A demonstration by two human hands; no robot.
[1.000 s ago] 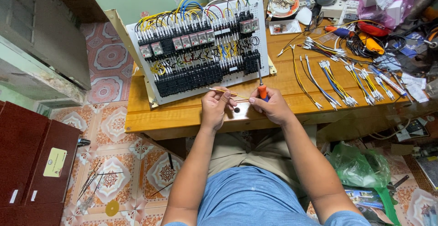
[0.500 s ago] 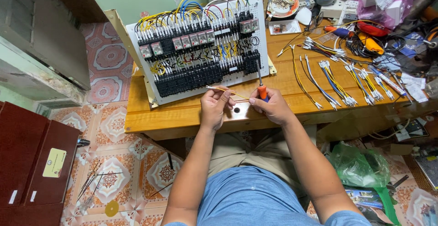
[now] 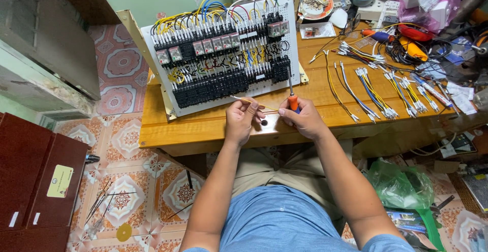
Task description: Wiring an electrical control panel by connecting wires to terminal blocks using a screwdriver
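At centre frame, just below the wiring panel (image 3: 223, 53), a thin yellow wire (image 3: 249, 101) lay pinched in the closed left hand (image 3: 241, 120). The right hand (image 3: 304, 120) was closed on an orange-handled screwdriver (image 3: 292, 95), shaft pointing up toward the panel. The step appeared to be readying the wire end for termination (ferrule not discernible). Seating it in a terminal would demand fine alignment.

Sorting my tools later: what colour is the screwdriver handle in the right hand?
Orange, on the screwdriver in the right hand; the head view shows it.
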